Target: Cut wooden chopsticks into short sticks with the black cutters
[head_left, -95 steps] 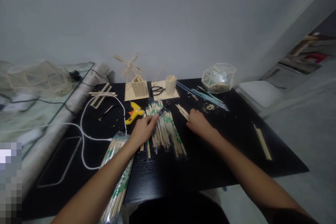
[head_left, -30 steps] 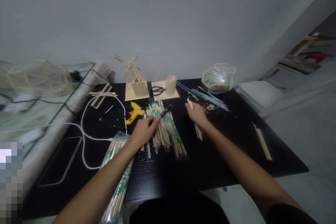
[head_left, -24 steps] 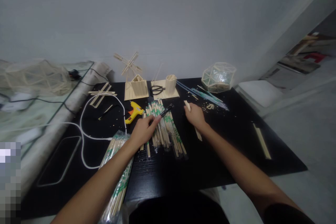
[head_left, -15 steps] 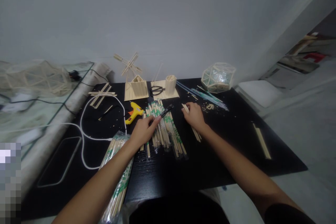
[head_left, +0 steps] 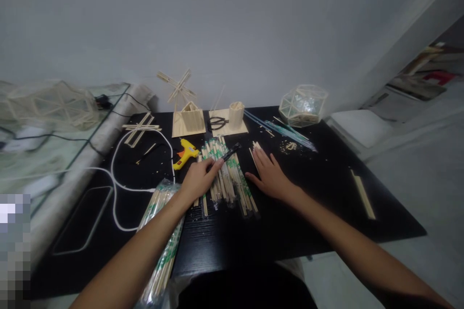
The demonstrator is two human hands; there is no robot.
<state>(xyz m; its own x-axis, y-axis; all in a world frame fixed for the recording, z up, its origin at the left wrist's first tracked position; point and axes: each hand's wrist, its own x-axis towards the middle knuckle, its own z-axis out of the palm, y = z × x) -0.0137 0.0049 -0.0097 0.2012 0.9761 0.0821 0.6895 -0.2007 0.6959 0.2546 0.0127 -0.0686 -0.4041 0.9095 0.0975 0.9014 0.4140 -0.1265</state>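
My left hand lies on a heap of wrapped bamboo chopsticks and grips a thin black tool that points up and right. My right hand rests flat on the black table, fingers spread, over a few bare wooden sticks whose ends stick out beyond the fingertips. A second bundle of wrapped chopsticks runs under my left forearm to the table's near edge.
A yellow glue gun with a white cable lies left of the heap. At the back stand a stick house with windmill, a stick cup, scissors and a geodesic stick dome. A lone stick pair lies at right.
My right hand carried the loose sticks leftward toward the heap, laid them down and opened flat over them. My left hand kept still with the black tool.
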